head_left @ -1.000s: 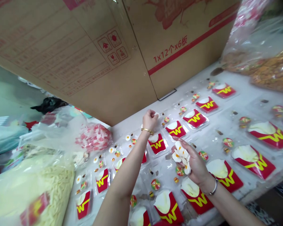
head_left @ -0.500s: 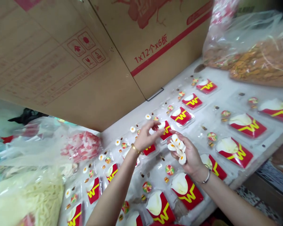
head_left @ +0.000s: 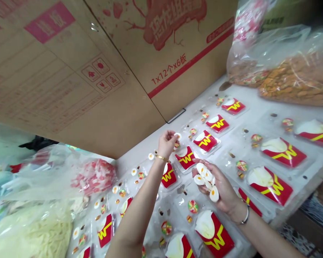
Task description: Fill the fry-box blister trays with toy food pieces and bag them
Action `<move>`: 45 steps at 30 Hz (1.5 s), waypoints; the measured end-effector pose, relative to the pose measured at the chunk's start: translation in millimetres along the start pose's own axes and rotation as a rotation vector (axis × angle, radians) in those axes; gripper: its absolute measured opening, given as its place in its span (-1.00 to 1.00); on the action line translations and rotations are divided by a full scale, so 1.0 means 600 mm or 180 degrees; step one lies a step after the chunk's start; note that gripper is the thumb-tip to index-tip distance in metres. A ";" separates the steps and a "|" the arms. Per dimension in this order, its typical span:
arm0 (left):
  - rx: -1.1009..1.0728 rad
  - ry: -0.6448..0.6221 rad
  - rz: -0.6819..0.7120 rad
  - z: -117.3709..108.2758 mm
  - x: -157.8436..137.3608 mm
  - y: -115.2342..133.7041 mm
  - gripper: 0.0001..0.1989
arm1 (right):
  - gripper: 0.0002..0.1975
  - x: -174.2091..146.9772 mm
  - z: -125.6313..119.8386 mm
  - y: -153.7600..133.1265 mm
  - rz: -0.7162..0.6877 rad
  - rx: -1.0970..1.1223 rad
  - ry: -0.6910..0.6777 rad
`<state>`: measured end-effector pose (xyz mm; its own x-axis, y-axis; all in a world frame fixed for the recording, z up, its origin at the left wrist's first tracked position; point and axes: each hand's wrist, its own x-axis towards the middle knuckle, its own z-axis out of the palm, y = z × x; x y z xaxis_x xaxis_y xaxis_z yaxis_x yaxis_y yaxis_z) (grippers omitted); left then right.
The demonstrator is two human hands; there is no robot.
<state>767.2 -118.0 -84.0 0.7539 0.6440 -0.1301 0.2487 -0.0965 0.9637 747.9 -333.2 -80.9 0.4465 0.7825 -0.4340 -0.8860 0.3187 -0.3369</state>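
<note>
My left hand [head_left: 167,145], with a gold-coloured bracelet at its wrist, pinches a small fried-egg piece [head_left: 178,136] over the back row. Just below that egg lies a small round multicoloured piece [head_left: 177,145], and a red fries-box piece [head_left: 185,157] with a yellow zigzag mark is close by. Palm up, my right hand [head_left: 222,184] cups several more fried-egg pieces [head_left: 206,176]; its fingers curl round them. It hovers over the table between two rows of clear plastic trays. A silver bracelet circles that wrist.
Large cardboard boxes [head_left: 118,89] wall off the table's back. Bags of orange-brown pieces [head_left: 298,80] stand at right, with bags of pink-and-white pieces [head_left: 97,175] and pale yellow strips [head_left: 45,229] at left. Further fries-box pieces [head_left: 234,106] lie in rows along the table.
My left hand has moved from beside my right hand to the back row, where an egg piece now shows at its fingertips. My right hand still cups its eggs. The camera view has shifted slightly.
</note>
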 end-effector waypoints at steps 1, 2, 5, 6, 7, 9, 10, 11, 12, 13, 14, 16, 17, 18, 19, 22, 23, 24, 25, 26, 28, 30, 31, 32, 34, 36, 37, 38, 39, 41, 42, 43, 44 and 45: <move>0.0132 0.0072 0.0024 0.006 0.028 -0.004 -0.78 | -0.72 0.000 -0.003 -0.006 -0.0033 -0.0008 -0.0013; 0.0324 0.0141 0.0078 0.014 0.054 -0.008 -0.80 | -0.72 0.000 -0.006 -0.011 -0.0074 -0.0020 -0.0020; 0.1156 0.0298 0.0262 0.044 0.108 -0.022 -0.89 | -0.69 0.000 -0.014 -0.028 -0.0190 -0.0052 -0.0017; 0.1447 0.0315 0.0276 0.053 0.118 -0.026 -0.92 | -0.69 0.001 -0.016 -0.033 -0.0227 -0.0045 0.0010; 0.1723 0.0308 0.0275 0.062 0.125 -0.030 -0.95 | -0.69 0.001 -0.018 -0.039 -0.0262 -0.0029 0.0049; 0.2260 0.0302 0.0319 0.074 0.129 -0.034 -0.96 | -0.69 0.002 -0.022 -0.048 -0.0298 0.0002 0.0096; 0.2508 0.0333 0.0396 0.078 0.126 -0.034 -0.95 | -0.70 0.003 -0.024 -0.052 -0.0308 0.0006 0.0090; 0.2708 0.0394 0.0508 0.081 0.121 -0.032 -0.91 | -0.69 0.003 -0.025 -0.056 -0.0317 -0.0005 0.0068; 0.2828 0.0483 0.0635 0.082 0.113 -0.027 -0.86 | -0.68 0.003 -0.026 -0.060 -0.0323 -0.0023 0.0044; 0.2841 0.0555 0.0750 0.082 0.102 -0.019 -0.81 | -0.66 0.004 -0.026 -0.063 -0.0331 -0.0039 0.0035; 0.2735 0.0537 0.0834 0.081 0.088 -0.008 -0.76 | -0.64 0.004 -0.026 -0.067 -0.0334 -0.0054 0.0044; 0.2256 0.0042 0.0892 0.081 0.051 0.019 -0.74 | -0.58 0.005 -0.025 -0.072 -0.0326 -0.0065 0.0081; 0.1959 -0.0411 0.0848 0.081 0.029 0.033 -0.73 | -0.56 0.006 -0.024 -0.074 -0.0323 -0.0076 0.0087; 0.1658 -0.0932 0.0740 0.082 0.005 0.047 -0.72 | -0.53 0.006 -0.024 -0.075 -0.0321 -0.0092 0.0099; 0.1373 -0.1431 0.0551 0.084 -0.018 0.058 -0.70 | -0.50 0.007 -0.023 -0.076 -0.0316 -0.0116 0.0127; 0.0682 -0.2269 -0.0297 0.097 -0.073 0.076 -0.67 | -0.42 0.010 -0.024 -0.077 -0.0295 -0.0210 0.0361; 0.0507 -0.2343 -0.0516 0.103 -0.083 0.077 -0.67 | -0.40 0.011 -0.024 -0.077 -0.0306 -0.0247 0.0454; 0.0350 -0.2329 -0.0609 0.109 -0.088 0.075 -0.67 | -0.41 0.012 -0.026 -0.079 -0.0342 -0.0283 0.0506; 0.0214 -0.2242 -0.0573 0.115 -0.087 0.072 -0.67 | -0.45 0.014 -0.027 -0.081 -0.0408 -0.0305 0.0511; 0.0096 -0.2106 -0.0439 0.121 -0.081 0.068 -0.68 | -0.51 0.015 -0.029 -0.084 -0.0489 -0.0295 0.0483; 0.0003 -0.1695 -0.0006 0.128 -0.053 0.061 -0.72 | -0.66 0.018 -0.034 -0.093 -0.0574 -0.0181 0.0381; 0.0352 -0.1126 0.0565 0.133 -0.006 0.056 -0.79 | -0.76 0.020 -0.041 -0.105 -0.0520 -0.0002 0.0332; 0.0713 -0.0835 0.0894 0.134 0.022 0.054 -0.83 | -0.77 0.020 -0.045 -0.112 -0.0453 0.0083 0.0327; 0.1137 -0.0558 0.1248 0.136 0.052 0.053 -0.87 | -0.76 0.019 -0.048 -0.118 -0.0397 0.0156 0.0318; 0.2001 -0.0236 0.1868 0.143 0.111 0.050 -0.94 | -0.77 0.016 -0.055 -0.128 -0.0351 0.0253 0.0283; 0.2711 -0.0225 0.2172 0.153 0.161 0.047 -0.87 | -0.81 0.012 -0.060 -0.136 -0.0363 0.0278 0.0255; 0.3004 -0.0275 0.2197 0.159 0.180 0.045 -0.83 | -0.82 0.011 -0.062 -0.140 -0.0381 0.0257 0.0268; 0.3258 -0.0342 0.2168 0.166 0.196 0.042 -0.80 | -0.82 0.010 -0.064 -0.143 -0.0389 0.0205 0.0299; 0.3470 -0.0424 0.2110 0.172 0.208 0.039 -0.78 | -0.82 0.009 -0.066 -0.146 -0.0396 0.0129 0.0342; 0.3759 -0.0645 0.1999 0.181 0.224 0.032 -0.76 | -0.80 0.009 -0.070 -0.152 -0.0431 -0.0065 0.0414; 0.3838 -0.0771 0.1968 0.184 0.229 0.029 -0.75 | -0.78 0.009 -0.071 -0.154 -0.0462 -0.0181 0.0434; 0.3892 -0.0900 0.1953 0.185 0.232 0.027 -0.74 | -0.77 0.010 -0.073 -0.157 -0.0505 -0.0294 0.0446; 0.3918 -0.1001 0.1956 0.185 0.232 0.027 -0.74 | -0.76 0.011 -0.075 -0.159 -0.0554 -0.0392 0.0440; 0.3905 -0.1047 0.1971 0.184 0.230 0.029 -0.74 | -0.76 0.012 -0.077 -0.161 -0.0605 -0.0474 0.0429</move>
<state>942.8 -114.6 -110.9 0.9975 0.0674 0.0215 0.0651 -0.9934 0.0941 842.7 -382.9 -90.0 0.6244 0.6347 -0.4552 -0.7610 0.3630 -0.5378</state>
